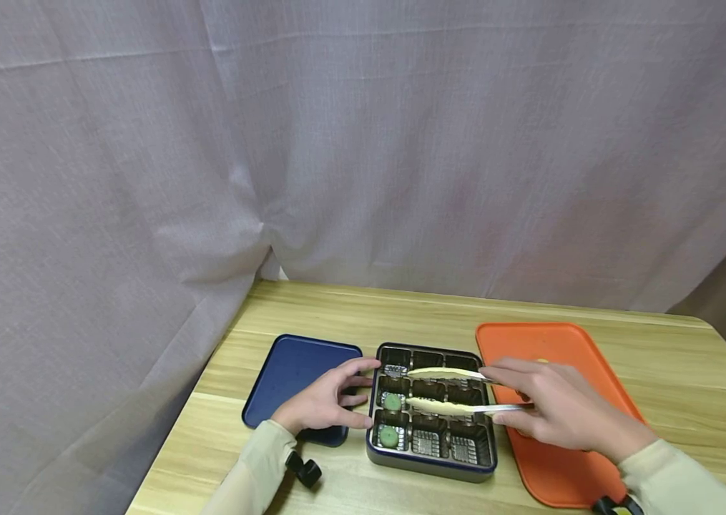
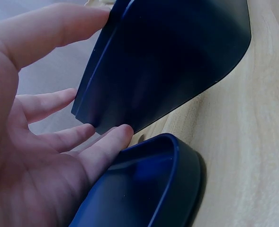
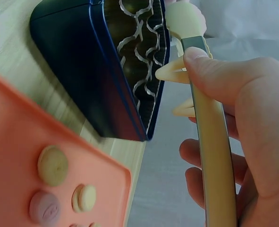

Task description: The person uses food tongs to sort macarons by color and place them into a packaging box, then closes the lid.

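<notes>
A dark blue box (image 1: 430, 466) with a black divided insert stands on the table. Round green sweets (image 1: 389, 436) sit in two of its left compartments. My left hand (image 1: 327, 400) touches the box's left side with spread fingertips, the thumb at the near end. Tongs with cream-coloured tips (image 1: 443, 408) are gripped in my right hand (image 1: 556, 400). Their two arms stand apart above the box, pointing left. From the frames I cannot tell whether anything is between the tips. The right wrist view shows the thumb on one metal arm of the tongs (image 3: 210, 142).
Right of the box lies an orange tray (image 1: 562, 476), partly under my right arm. On it are cream macarons (image 3: 53, 165) and a pink round sweet (image 3: 44, 208). A dark blue lid (image 1: 298, 368) lies left of the box. A grey curtain (image 1: 363, 143) hangs behind the table.
</notes>
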Motion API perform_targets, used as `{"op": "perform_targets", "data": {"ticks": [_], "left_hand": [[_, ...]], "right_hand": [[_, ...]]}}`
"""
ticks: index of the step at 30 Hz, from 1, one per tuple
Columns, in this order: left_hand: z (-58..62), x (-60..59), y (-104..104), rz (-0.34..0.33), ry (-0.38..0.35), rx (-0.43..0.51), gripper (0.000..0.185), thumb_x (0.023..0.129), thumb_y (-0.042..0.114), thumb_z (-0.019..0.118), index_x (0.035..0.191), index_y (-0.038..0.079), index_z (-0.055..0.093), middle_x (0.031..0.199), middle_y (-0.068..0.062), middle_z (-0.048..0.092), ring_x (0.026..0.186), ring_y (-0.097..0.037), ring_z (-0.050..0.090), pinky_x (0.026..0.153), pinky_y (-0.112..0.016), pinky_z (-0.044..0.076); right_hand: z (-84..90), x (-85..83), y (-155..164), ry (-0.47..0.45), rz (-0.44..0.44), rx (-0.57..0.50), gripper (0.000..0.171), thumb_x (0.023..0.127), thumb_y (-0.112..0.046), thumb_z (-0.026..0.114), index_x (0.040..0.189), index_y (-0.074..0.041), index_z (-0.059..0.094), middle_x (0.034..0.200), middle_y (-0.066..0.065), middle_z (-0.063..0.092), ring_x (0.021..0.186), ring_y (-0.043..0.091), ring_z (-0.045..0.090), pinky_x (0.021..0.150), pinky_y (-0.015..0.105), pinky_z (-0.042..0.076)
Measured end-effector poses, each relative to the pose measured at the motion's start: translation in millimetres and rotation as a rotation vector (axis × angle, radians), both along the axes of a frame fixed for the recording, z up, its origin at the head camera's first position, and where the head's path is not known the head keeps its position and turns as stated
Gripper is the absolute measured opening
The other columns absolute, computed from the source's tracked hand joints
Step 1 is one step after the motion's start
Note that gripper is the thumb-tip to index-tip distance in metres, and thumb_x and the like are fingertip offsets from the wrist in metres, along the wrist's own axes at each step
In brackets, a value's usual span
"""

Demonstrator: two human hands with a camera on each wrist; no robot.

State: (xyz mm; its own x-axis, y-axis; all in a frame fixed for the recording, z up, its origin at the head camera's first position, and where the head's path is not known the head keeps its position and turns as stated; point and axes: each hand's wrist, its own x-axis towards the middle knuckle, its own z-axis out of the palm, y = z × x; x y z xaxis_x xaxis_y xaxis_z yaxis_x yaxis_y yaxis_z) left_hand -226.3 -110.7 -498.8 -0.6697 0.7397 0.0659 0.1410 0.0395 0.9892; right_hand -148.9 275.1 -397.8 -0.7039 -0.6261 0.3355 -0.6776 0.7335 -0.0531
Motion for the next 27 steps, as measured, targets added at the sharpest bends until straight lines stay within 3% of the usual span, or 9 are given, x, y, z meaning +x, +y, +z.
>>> {"op": "perform_targets", "data": {"ticks": [2, 6, 9, 12, 16, 21, 25, 27], "left_hand": [[0.0, 0.0, 0, 0.0, 0.0, -0.004, 0.095, 0.083, -0.003, 0.085, 0.162, 0.003, 0.032, 0.168, -0.019, 0.03, 0.147, -0.041, 0.042, 0.118, -0.045, 0.047], [-0.6, -0.6, 1, -0.001, 0.002, -0.009, 0.095, 0.084, -0.002, 0.085, 0.162, 0.004, 0.032, 0.168, -0.019, 0.03, 0.147, -0.041, 0.042, 0.118, -0.045, 0.047], [-1.5, -1.6, 1, -0.001, 0.004, -0.005, 0.094, 0.084, -0.002, 0.085, 0.162, 0.003, 0.033, 0.168, -0.019, 0.031, 0.147, -0.041, 0.043, 0.118, -0.046, 0.047], [-1.4, -1.8, 1, 0.001, 0.004, -0.002, 0.094, 0.084, -0.003, 0.085, 0.162, 0.004, 0.033, 0.167, -0.018, 0.032, 0.146, -0.04, 0.043, 0.118, -0.046, 0.047], [-1.0, -1.2, 1, 0.0, 0.003, -0.006, 0.095, 0.083, -0.003, 0.085, 0.162, 0.004, 0.033, 0.168, -0.016, 0.032, 0.146, -0.04, 0.043, 0.118, -0.047, 0.047], [-0.2, -1.7, 0, -0.002, 0.009, -0.009, 0.095, 0.083, -0.002, 0.085, 0.162, 0.004, 0.033, 0.168, -0.018, 0.031, 0.147, -0.04, 0.043, 0.118, -0.047, 0.047], [0.0, -2.4, 0, 0.0, 0.01, -0.011, 0.094, 0.084, -0.002, 0.085, 0.162, 0.003, 0.033, 0.168, -0.018, 0.031, 0.147, -0.041, 0.043, 0.118, -0.045, 0.047], [0.6, -2.3, -1, 0.001, 0.007, -0.014, 0.094, 0.084, -0.001, 0.085, 0.162, 0.004, 0.033, 0.168, -0.018, 0.031, 0.147, -0.041, 0.043, 0.118, -0.044, 0.047]], "right_hand": [[-0.1, 3.2, 6, 0.02, -0.005, 0.0, 0.059, 0.081, -0.039, 0.091, 0.134, -0.021, 0.072, 0.123, -0.014, 0.069, 0.091, -0.001, 0.066, 0.064, 0.031, 0.055], [0.4, 11.5, 19, 0.004, -0.026, -0.052, 0.061, 0.077, -0.037, 0.094, 0.133, -0.026, 0.071, 0.122, -0.018, 0.069, 0.088, -0.001, 0.065, 0.058, 0.023, 0.048], [1.1, 18.3, 31, 0.006, -0.057, -0.094, 0.062, 0.075, -0.037, 0.095, 0.131, -0.028, 0.072, 0.123, -0.012, 0.072, 0.093, 0.009, 0.073, 0.055, 0.018, 0.043], [2.4, 23.8, 43, -0.003, -0.072, -0.125, 0.063, 0.074, -0.034, 0.097, 0.132, -0.027, 0.072, 0.126, -0.002, 0.073, 0.088, 0.006, 0.072, 0.055, 0.012, 0.04], [4.6, 29.5, 59, -0.003, -0.059, -0.156, 0.065, 0.073, -0.024, 0.098, 0.132, -0.02, 0.072, 0.121, -0.007, 0.074, 0.072, -0.011, 0.052, 0.059, 0.008, 0.039], [3.3, 41.8, 81, 0.035, -0.097, -0.144, 0.069, 0.067, -0.021, 0.1, 0.13, -0.02, 0.072, 0.116, -0.018, 0.07, 0.071, -0.011, 0.047, 0.056, 0.008, 0.034], [-2.7, 53.9, 100, 0.046, -0.175, -0.124, 0.07, 0.064, -0.024, 0.1, 0.129, -0.022, 0.073, 0.11, -0.019, 0.067, 0.067, -0.012, 0.042, 0.052, 0.008, 0.027], [-6.5, 59.0, 109, 0.055, -0.217, -0.111, 0.07, 0.063, -0.026, 0.101, 0.128, -0.023, 0.073, 0.109, -0.014, 0.068, 0.065, -0.013, 0.04, 0.051, 0.01, 0.025]]}}
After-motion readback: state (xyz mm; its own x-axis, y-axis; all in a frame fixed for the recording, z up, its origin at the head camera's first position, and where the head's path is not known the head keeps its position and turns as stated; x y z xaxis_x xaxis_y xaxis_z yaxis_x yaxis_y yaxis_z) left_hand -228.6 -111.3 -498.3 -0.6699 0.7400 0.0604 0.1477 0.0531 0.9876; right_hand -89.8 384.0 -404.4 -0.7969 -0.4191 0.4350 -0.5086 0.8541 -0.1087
